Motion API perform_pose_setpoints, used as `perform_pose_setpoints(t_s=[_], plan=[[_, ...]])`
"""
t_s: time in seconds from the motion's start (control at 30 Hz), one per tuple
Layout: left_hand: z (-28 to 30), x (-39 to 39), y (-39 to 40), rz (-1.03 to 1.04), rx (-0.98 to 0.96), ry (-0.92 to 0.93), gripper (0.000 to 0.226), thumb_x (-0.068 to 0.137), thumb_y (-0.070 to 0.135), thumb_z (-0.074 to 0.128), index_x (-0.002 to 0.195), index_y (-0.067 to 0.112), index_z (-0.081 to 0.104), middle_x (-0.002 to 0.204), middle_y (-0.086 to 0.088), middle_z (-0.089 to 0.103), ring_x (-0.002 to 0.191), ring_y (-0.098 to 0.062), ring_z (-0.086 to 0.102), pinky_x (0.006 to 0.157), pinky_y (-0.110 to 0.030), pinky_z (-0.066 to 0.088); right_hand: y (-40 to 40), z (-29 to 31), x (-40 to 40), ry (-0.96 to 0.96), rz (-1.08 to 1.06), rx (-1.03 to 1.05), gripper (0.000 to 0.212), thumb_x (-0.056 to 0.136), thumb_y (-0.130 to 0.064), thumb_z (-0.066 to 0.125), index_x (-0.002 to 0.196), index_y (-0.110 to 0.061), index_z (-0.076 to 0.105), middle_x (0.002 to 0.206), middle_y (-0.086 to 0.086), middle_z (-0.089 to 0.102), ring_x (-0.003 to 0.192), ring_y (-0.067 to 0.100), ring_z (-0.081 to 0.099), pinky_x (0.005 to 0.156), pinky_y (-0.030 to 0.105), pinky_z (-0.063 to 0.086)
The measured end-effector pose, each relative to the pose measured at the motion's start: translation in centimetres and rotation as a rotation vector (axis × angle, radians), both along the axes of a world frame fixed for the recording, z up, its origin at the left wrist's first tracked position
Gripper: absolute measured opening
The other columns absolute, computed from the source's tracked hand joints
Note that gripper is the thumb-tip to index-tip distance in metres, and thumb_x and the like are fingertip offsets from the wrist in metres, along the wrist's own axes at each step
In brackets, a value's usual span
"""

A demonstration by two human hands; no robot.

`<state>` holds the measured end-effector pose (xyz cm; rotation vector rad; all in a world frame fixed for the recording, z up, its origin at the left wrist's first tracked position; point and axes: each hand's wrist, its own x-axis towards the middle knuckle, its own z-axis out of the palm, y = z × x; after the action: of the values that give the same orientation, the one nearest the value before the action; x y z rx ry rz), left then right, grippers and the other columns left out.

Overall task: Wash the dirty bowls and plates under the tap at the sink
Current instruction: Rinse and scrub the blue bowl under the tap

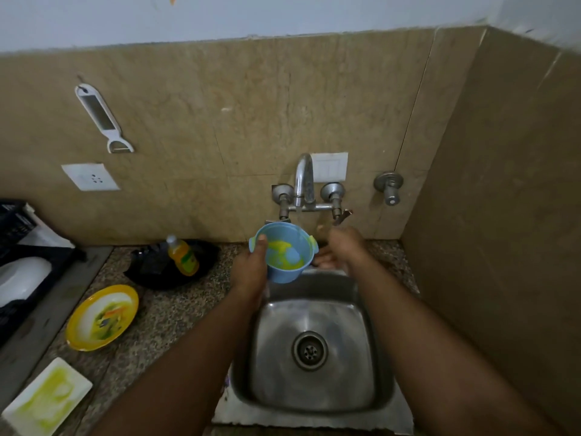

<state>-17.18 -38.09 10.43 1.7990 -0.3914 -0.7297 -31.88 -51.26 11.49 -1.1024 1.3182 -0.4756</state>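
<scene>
The steel sink (pixel 314 347) sits below the grip, its drain in the middle of the basin. Above the grip the tap (pixel 304 180) juts from the tiled wall. The left hand (pixel 251 272) grips a small blue bowl (pixel 284 253) — thumb over the near rim, fingers curled round the outside — and holds it tilted over the sink's back edge, yellow residue inside. Just right of the bowl the right hand (pixel 342 250) reaches under the tap lever; whether its fingers hold anything cannot be told. Left of the grip stands a soap bottle (pixel 182 254); further left and nearer lie a dirty yellow plate (pixel 102 317) and a white rectangular plate (pixel 47 398).
</scene>
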Motion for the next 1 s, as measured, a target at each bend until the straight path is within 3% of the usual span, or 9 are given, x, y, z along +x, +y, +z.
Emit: perform_pose_setpoints(t_s=[0.07, 0.13, 0.27, 0.37, 0.43, 0.57, 0.7, 0.87, 1.0], plan=[[0.0, 0.5, 0.0, 0.013, 0.060, -0.117, 0.062, 0.090, 0.069, 0.057, 0.096, 0.010, 0.074, 0.094, -0.012, 0.073, 0.090, -0.031, 0.068, 0.083, -0.040, 0.055, 1.6, 0.0, 0.3, -0.097, 0.119, 0.030, 0.013, 0.099, -0.018, 0.058, 0.095, -0.010, 0.067, 0.078, 0.016, 0.074, 0.059, 0.029, 0.073, 0.055, 0.036, 0.063], [0.3, 0.5, 0.2, 0.015, 0.128, -0.247, 0.066, 0.092, 0.070, 0.054, 0.103, 0.008, 0.076, 0.104, -0.017, 0.075, 0.099, -0.035, 0.069, 0.091, -0.044, 0.055, 2.1, -0.7, 0.9, -0.112, 0.086, -0.023, 0.014, 0.098, -0.007, 0.061, 0.086, -0.012, 0.066, 0.072, 0.013, 0.069, 0.047, 0.021, 0.066, 0.043, 0.025, 0.054], [1.0, 0.3, 0.5, 0.046, 0.223, -0.345, 0.065, 0.097, 0.066, 0.048, 0.113, 0.009, 0.075, 0.114, -0.020, 0.073, 0.108, -0.039, 0.066, 0.096, -0.045, 0.053, 1.9, -2.1, 1.9, -0.165, 0.010, -0.021, 0.019, 0.098, -0.020, 0.068, 0.082, -0.010, 0.065, 0.060, 0.008, 0.060, 0.039, 0.011, 0.049, 0.036, 0.018, 0.034], [1.1, 0.7, 0.8, 0.099, 0.250, -0.339, 0.067, 0.099, 0.064, 0.043, 0.115, 0.007, 0.074, 0.116, -0.022, 0.072, 0.108, -0.041, 0.066, 0.096, -0.046, 0.053, 1.9, -1.9, 2.0, -0.286, 0.022, 0.029, 0.007, 0.096, -0.010, 0.069, 0.092, -0.007, 0.073, 0.070, 0.008, 0.066, 0.047, 0.008, 0.051, 0.043, 0.022, 0.044], [1.2, 1.0, 0.9, 0.098, 0.264, -0.344, 0.067, 0.099, 0.064, 0.043, 0.117, 0.008, 0.074, 0.117, -0.021, 0.072, 0.109, -0.040, 0.066, 0.097, -0.047, 0.053, 1.9, -1.9, 2.1, -0.291, 0.017, 0.051, 0.010, 0.094, -0.001, 0.068, 0.100, -0.002, 0.075, 0.074, 0.009, 0.068, 0.048, 0.009, 0.051, 0.044, 0.023, 0.047], [1.4, 0.7, 0.8, 0.083, 0.296, -0.361, 0.066, 0.100, 0.063, 0.042, 0.119, 0.007, 0.072, 0.120, -0.021, 0.070, 0.111, -0.040, 0.065, 0.098, -0.045, 0.051, 1.7, -2.0, 2.9, -0.257, -0.074, 0.033, 0.013, 0.093, -0.014, 0.073, 0.092, -0.001, 0.071, 0.062, 0.008, 0.060, 0.042, 0.010, 0.044, 0.038, 0.023, 0.042], [1.8, 1.0, 0.7, 0.127, 0.301, -0.336, 0.067, 0.102, 0.059, 0.041, 0.119, 0.002, 0.070, 0.121, -0.024, 0.069, 0.111, -0.042, 0.064, 0.096, -0.045, 0.052, 1.7, -1.6, 2.8, -0.338, 0.013, 0.070, 0.010, 0.094, -0.005, 0.069, 0.102, -0.002, 0.075, 0.079, 0.011, 0.071, 0.056, 0.012, 0.059, 0.052, 0.027, 0.055], [1.9, 0.8, 0.7, 0.091, 0.288, -0.373, 0.065, 0.101, 0.061, 0.042, 0.116, 0.007, 0.073, 0.116, -0.021, 0.072, 0.108, -0.039, 0.065, 0.095, -0.044, 0.052, 1.7, -2.0, 3.3, -0.253, -0.120, 0.062, 0.012, 0.094, -0.012, 0.071, 0.097, 0.000, 0.074, 0.063, 0.006, 0.066, 0.045, 0.010, 0.052, 0.044, 0.026, 0.051], [1.9, 1.0, 0.6, 0.150, 0.294, -0.317, 0.065, 0.102, 0.059, 0.040, 0.122, 0.005, 0.069, 0.122, -0.022, 0.069, 0.111, -0.041, 0.064, 0.098, -0.046, 0.051, 2.1, -1.8, 3.2, -0.333, 0.005, 0.045, 0.013, 0.089, -0.006, 0.075, 0.102, -0.002, 0.074, 0.078, 0.012, 0.070, 0.054, 0.012, 0.063, 0.056, 0.028, 0.057]])
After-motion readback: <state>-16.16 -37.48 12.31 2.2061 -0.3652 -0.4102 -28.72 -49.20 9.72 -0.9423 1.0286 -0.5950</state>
